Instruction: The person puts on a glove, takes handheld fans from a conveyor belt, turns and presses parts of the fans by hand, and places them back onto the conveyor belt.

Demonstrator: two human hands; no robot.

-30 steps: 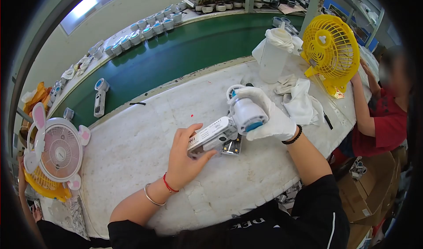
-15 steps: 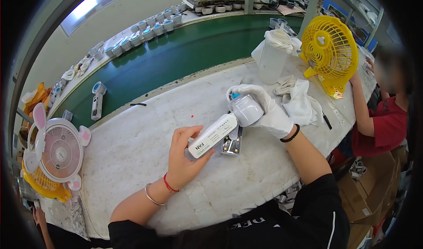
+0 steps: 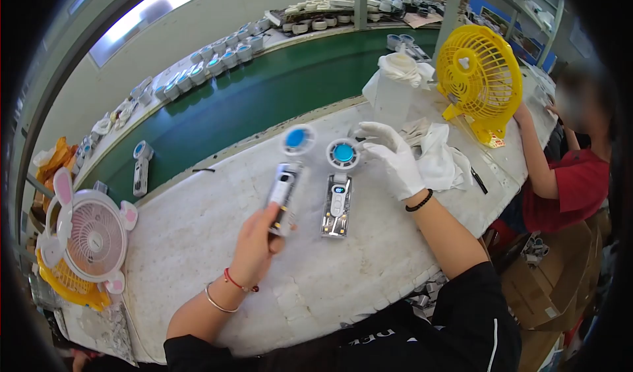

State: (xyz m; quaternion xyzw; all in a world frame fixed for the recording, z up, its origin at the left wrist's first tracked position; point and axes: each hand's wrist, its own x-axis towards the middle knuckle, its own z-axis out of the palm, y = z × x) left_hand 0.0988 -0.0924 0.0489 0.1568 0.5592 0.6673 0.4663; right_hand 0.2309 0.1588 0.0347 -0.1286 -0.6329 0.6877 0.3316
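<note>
My bare left hand (image 3: 254, 248) is closed around the lower handle of a handheld fan (image 3: 285, 182). That fan is tilted, with its blue-centred round head (image 3: 298, 139) away from me, and it is a little blurred. Beside it a second handheld fan (image 3: 337, 197) lies on the white worktable, its clear handle showing a lit display and its blue-centred head pointing away from me. My right hand (image 3: 393, 161), in a white glove, is just right of that second fan's head. Its fingers are spread and hold nothing.
A green conveyor belt (image 3: 277, 75) runs behind the worktable (image 3: 198, 253), with another handheld fan (image 3: 141, 168) on it. A cloth-topped container (image 3: 393, 95), white cloths (image 3: 438, 158), a pen (image 3: 479, 181) and a yellow fan (image 3: 480, 75) stand or lie rightward, near a seated person. A rabbit-eared fan (image 3: 95, 240) is left.
My left hand has turned the fan over from its printed back to its control side and swung it upright and left. My right hand has let go of its head. The second fan is uncovered.
</note>
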